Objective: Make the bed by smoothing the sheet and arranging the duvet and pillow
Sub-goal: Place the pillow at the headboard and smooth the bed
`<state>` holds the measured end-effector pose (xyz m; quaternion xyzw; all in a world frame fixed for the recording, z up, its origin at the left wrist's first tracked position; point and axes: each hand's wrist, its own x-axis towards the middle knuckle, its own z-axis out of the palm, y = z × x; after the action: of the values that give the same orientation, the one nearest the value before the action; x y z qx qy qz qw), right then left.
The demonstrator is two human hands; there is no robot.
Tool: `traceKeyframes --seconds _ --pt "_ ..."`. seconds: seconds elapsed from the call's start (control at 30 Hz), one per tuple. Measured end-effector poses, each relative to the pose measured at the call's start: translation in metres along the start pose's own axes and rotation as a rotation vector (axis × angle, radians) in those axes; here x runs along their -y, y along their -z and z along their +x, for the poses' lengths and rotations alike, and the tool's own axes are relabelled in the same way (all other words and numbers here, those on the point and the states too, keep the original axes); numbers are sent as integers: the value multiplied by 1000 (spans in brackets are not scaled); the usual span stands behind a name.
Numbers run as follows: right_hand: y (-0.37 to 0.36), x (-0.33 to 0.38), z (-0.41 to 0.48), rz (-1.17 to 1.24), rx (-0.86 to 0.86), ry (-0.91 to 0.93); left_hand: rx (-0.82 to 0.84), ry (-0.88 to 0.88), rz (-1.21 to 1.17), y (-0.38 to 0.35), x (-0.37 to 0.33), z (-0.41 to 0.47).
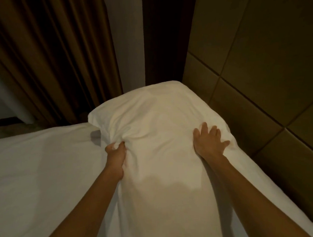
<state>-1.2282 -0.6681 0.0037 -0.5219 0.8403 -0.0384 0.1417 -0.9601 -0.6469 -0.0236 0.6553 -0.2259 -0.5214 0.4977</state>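
I see white sheet, brown curtain, padded wall panels. Left hand grips the creased white pillow; right hand presses it, fingers spread.

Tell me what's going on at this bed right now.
A person is arranging a white pillow at the head of the bed, beside the padded headboard. The left hand grips a bunch of fabric on the pillow's left side. The right hand presses flat on its right side with fingers spread. The white sheet stretches off to the left, and a brown curtain hangs behind.
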Motion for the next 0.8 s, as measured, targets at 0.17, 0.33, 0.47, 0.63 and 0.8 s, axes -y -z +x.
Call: traceKeyframes --seconds 0.17,0.33,0.47,0.63,0.8 --pt "15 -22 12 75 -71 -142 119 -94 121 -16 -26 5" --pt "12 -32 10 134 -40 -169 57 -133 360 -8 -8 4" --pt "5 -24 -12 182 -244 -80 27 -197 451 -8 -2 4" --pt "46 -33 -20 71 -481 -26 70 -310 370 -21 -17 0" --pt "41 -35 -24 70 -570 -3 -15 -420 323 -11 -43 8"
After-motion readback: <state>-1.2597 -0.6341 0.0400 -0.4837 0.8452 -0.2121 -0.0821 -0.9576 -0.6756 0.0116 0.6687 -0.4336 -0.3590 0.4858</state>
